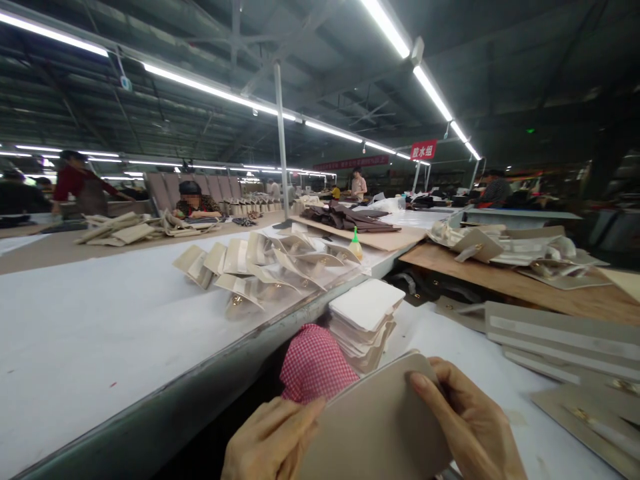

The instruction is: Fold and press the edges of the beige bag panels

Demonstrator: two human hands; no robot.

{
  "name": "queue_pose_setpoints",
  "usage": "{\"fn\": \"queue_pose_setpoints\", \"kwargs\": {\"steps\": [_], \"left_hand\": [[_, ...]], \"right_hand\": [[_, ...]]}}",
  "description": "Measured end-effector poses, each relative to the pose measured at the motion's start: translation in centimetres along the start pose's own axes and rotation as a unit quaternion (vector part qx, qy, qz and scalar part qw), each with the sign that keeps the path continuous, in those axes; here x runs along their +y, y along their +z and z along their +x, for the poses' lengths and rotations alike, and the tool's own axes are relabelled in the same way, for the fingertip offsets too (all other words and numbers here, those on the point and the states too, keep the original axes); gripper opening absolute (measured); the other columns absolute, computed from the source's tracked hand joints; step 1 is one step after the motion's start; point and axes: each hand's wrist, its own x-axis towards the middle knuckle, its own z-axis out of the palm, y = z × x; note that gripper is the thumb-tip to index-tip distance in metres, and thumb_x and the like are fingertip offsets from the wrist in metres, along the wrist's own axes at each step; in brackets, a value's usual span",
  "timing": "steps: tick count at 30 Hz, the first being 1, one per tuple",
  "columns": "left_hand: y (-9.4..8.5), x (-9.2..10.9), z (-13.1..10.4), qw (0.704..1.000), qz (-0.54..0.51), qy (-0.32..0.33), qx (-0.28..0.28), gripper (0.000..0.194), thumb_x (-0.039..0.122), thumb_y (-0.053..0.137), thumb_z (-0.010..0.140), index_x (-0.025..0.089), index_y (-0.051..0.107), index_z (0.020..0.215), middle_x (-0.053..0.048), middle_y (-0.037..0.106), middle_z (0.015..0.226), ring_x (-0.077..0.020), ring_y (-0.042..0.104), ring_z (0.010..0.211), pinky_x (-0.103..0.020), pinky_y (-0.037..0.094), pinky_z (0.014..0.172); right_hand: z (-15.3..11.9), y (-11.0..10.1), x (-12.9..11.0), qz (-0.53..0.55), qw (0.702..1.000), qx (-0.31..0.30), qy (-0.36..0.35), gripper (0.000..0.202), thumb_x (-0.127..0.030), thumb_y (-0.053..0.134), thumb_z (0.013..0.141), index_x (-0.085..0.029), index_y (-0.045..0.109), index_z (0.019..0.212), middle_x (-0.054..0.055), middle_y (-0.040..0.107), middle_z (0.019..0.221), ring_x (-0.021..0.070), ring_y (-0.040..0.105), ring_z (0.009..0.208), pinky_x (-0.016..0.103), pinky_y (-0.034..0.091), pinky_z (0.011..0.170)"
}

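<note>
A taupe panel [373, 427] with rounded corners, possibly leather, is held up between my two hands at the bottom of the view. My left hand [275, 437] pinches its left edge, fingers pressed together. On the other side, my right hand [467, 420] grips the upper right corner, thumb on the near face and fingers behind. Just beyond the panel stands a stack of pale rounded pieces [367, 307]. A pink checked cloth [315, 363] shows beside that stack, its lower part hidden by my left hand and the panel.
Folded beige pieces with metal fittings [245, 260] lie on the white-covered table [90, 333] at left. A yellow bottle with a green tip [355, 247] stands behind them. More taupe panels [560, 333] spread at right, below a wooden board [525, 280]. Several people are farther back.
</note>
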Motion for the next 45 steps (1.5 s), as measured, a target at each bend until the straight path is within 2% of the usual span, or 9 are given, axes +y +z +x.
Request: {"fn": "queue_pose_setpoints", "kwargs": {"steps": [4,7,14,19,24,31,36,41,45], "left_hand": [[1.8,0.5,-0.2,0.999,-0.005,-0.01,0.04,0.017,0.014,0.056,0.095,0.014,0.072,0.101,-0.004,0.074,0.074,-0.0141,0.068,0.06,-0.02,0.06,0.058],[2.3,1.3,0.3,0.995,-0.067,-0.052,0.059,0.016,0.016,0.057,0.095,0.014,0.073,0.094,-0.003,0.071,0.068,-0.0123,0.068,0.058,-0.016,0.058,0.056],[2.1,1.1,0.3,0.989,-0.132,-0.052,0.037,0.017,0.016,0.058,0.095,0.013,0.074,0.096,-0.005,0.07,0.068,-0.0119,0.068,0.056,-0.015,0.056,0.052],[3.3,1.1,0.6,0.994,-0.018,0.04,0.096,0.021,0.007,0.058,0.092,0.008,0.07,0.109,-0.008,0.074,0.07,-0.0123,0.069,0.058,-0.017,0.059,0.059],[3.4,1.9,1.1,0.992,-0.095,-0.007,0.083,0.022,0.017,0.056,0.096,0.006,0.075,0.092,-0.008,0.074,0.064,-0.0121,0.072,0.054,-0.013,0.06,0.058],[4.0,1.7,1.3,0.99,-0.126,0.001,0.067,0.018,0.006,0.06,0.091,0.002,0.075,0.101,-0.01,0.072,0.07,-0.0131,0.072,0.058,-0.013,0.059,0.057],[4.6,2.0,2.6,0.989,-0.132,0.029,0.068,0.02,0.006,0.06,0.091,0.006,0.073,0.106,-0.006,0.072,0.069,-0.0108,0.07,0.057,-0.012,0.058,0.056],[5.7,2.9,3.5,0.977,-0.099,0.024,0.187,0.022,0.019,0.056,0.097,0.017,0.075,0.106,-0.004,0.076,0.07,-0.0116,0.073,0.057,-0.012,0.06,0.059],[5.7,2.7,3.1,0.98,-0.079,0.026,0.181,0.021,0.018,0.059,0.095,0.019,0.078,0.104,-0.003,0.079,0.072,-0.0118,0.075,0.059,-0.01,0.06,0.061]], "right_hand": [[-0.5,0.4,-1.3,-0.02,0.999,0.032,-0.006,0.041,-0.06,0.067,0.083,-0.021,0.065,0.07,0.003,0.068,0.087,0.0138,0.055,0.064,0.021,0.044,0.054],[-0.6,0.2,-1.7,-0.02,1.0,0.017,-0.002,0.043,-0.062,0.066,0.082,-0.022,0.064,0.068,0.002,0.064,0.074,0.0136,0.053,0.059,0.021,0.042,0.049],[-0.3,-0.6,0.4,0.075,0.992,-0.039,0.089,0.042,-0.059,0.07,0.082,-0.021,0.057,0.069,0.0,0.059,0.073,0.013,0.052,0.059,0.02,0.042,0.047],[-0.6,0.1,-0.9,0.035,0.999,-0.009,-0.006,0.041,-0.057,0.069,0.083,-0.021,0.062,0.065,0.001,0.061,0.07,0.0132,0.053,0.058,0.02,0.042,0.047],[-0.7,0.1,-1.5,0.048,0.998,-0.013,-0.047,0.035,-0.051,0.07,0.084,-0.022,0.064,0.065,0.001,0.062,0.072,0.0139,0.056,0.061,0.02,0.045,0.051],[-0.9,0.2,-0.7,0.092,0.992,-0.03,-0.082,0.028,-0.04,0.069,0.089,-0.023,0.062,0.068,-0.001,0.062,0.077,0.0123,0.058,0.066,0.017,0.046,0.056],[-1.0,0.5,-1.8,0.08,0.989,-0.054,-0.111,0.028,-0.039,0.064,0.092,-0.023,0.063,0.07,0.0,0.063,0.078,0.0135,0.059,0.069,0.021,0.049,0.061],[-1.1,1.0,-2.8,0.044,0.988,-0.094,-0.112,0.03,-0.042,0.059,0.095,-0.022,0.062,0.073,0.002,0.063,0.077,0.0157,0.06,0.068,0.025,0.051,0.062],[-1.0,0.9,-2.7,0.038,0.98,-0.14,-0.133,0.025,-0.041,0.06,0.095,-0.023,0.066,0.078,0.005,0.07,0.09,0.0189,0.067,0.081,0.026,0.054,0.069]]}}
